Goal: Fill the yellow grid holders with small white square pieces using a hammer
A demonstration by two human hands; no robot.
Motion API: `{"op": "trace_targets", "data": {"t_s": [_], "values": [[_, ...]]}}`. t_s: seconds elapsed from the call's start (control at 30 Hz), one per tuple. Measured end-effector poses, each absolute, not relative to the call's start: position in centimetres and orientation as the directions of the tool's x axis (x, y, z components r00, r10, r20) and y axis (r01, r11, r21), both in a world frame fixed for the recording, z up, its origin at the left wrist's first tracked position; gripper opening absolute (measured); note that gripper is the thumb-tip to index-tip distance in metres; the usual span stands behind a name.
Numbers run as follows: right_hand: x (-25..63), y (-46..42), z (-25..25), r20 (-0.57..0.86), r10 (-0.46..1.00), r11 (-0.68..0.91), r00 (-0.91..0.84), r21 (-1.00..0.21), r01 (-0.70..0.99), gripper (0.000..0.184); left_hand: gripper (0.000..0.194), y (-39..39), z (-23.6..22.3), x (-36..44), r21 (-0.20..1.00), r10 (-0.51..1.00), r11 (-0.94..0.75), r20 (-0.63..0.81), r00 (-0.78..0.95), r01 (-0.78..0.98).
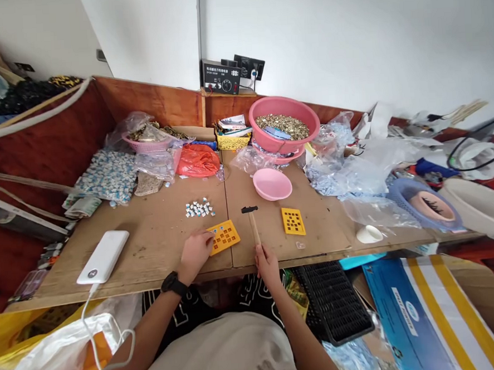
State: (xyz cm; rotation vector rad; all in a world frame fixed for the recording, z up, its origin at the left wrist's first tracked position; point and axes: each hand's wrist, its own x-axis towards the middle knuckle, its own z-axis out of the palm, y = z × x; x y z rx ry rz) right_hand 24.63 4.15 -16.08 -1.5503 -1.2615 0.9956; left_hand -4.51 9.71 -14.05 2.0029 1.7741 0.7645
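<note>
from my console i see the left hand lying open on an orange perforated plate at its two o'clock, the right hand clamped around a small wooden-handled hammer.

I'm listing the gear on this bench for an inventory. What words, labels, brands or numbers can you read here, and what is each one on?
"电动螺丝刀专用电源" on the black power unit.
The smaller line beneath it and its digital display are too small to read.
The white lettering and oval logo on the blue carton are too blurred to read.
The round dark mark on the white power bank is too small to read.
</note>
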Motion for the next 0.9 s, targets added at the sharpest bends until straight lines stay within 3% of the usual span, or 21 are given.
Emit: {"op": "trace_targets", "data": {"t_s": [0.2, 0.3, 0.4, 0.47, 0.6, 0.73, 0.9], "values": [[25.4, 3.2, -15.3, 0.096, 0.995, 0.083, -0.004, -0.835, 0.544, 0.069, 0.030, 9.8, -13.7, -3.6, 0.551, 0.991, -0.096, 0.131, 0.027, 0.829], [25.4, 2.7, -14.4, 0.124, 0.988, 0.154, -0.092, -0.756, 0.636, 0.061, 0.049, 9.1, -13.3, -3.3, 0.510, 0.980, -0.082, 0.199, -0.025, 0.856], [24.8, 1.9, -13.5, 0.190, 0.964, 0.265, -0.185, -0.724, 0.637, 0.051, 0.064, 7.7, -13.8, -3.9, 0.507, 0.949, -0.047, 0.291, -0.120, 0.860], [24.3, 1.3, -13.3, 0.219, 0.952, 0.306, -0.215, -0.731, 0.610, 0.048, 0.058, 6.4, -14.6, -4.7, 0.563, 0.931, -0.014, 0.308, -0.195, 0.826], [23.7, 0.3, -14.1, 0.128, 0.968, 0.243, -0.217, -0.707, 0.664, 0.046, 0.037, 5.0, -16.1, -6.2, 0.674, 0.912, -0.009, 0.308, -0.270, 0.739], [24.4, 0.4, -14.7, 0.082, 0.986, 0.157, -0.146, -0.758, 0.633, 0.051, 0.033, 7.6, -15.5, -6.5, 0.737, 0.941, -0.016, 0.239, -0.239, 0.676], [24.7, 1.1, -15.8, 0.066, 0.997, 0.039, 0.043, -0.890, 0.455, 0.062, 0.031, 15.4, -13.5, -5.4, 0.651, 0.961, -0.078, 0.251, -0.117, 0.755]]}}
